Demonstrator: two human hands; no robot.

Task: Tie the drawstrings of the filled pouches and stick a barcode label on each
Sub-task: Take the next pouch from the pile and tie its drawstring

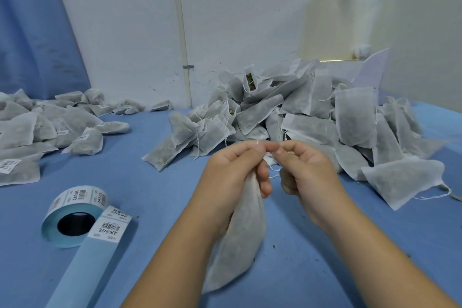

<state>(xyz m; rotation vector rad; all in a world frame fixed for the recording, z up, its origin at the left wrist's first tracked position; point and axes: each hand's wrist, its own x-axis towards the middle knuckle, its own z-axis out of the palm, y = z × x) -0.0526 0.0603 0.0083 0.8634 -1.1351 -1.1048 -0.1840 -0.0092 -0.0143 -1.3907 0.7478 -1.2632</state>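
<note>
A filled white mesh pouch (241, 240) hangs from my left hand (233, 170), which grips its gathered neck. The thumb and forefinger of that hand pinch the thin white drawstring (268, 150) above the neck. My right hand (303, 167) pinches the same drawstring just to the right, so the fingertips of both hands nearly touch. A roll of barcode labels (75, 215) lies on the blue table at the lower left, and its blue backing strip (92, 257) runs toward me with two labels on it.
A big heap of untied filled pouches (312, 117) rises behind my hands and spreads right. Labelled pouches (37, 130) are piled at the left. The blue table cloth (155, 182) shows between the piles. A white wall stands close behind.
</note>
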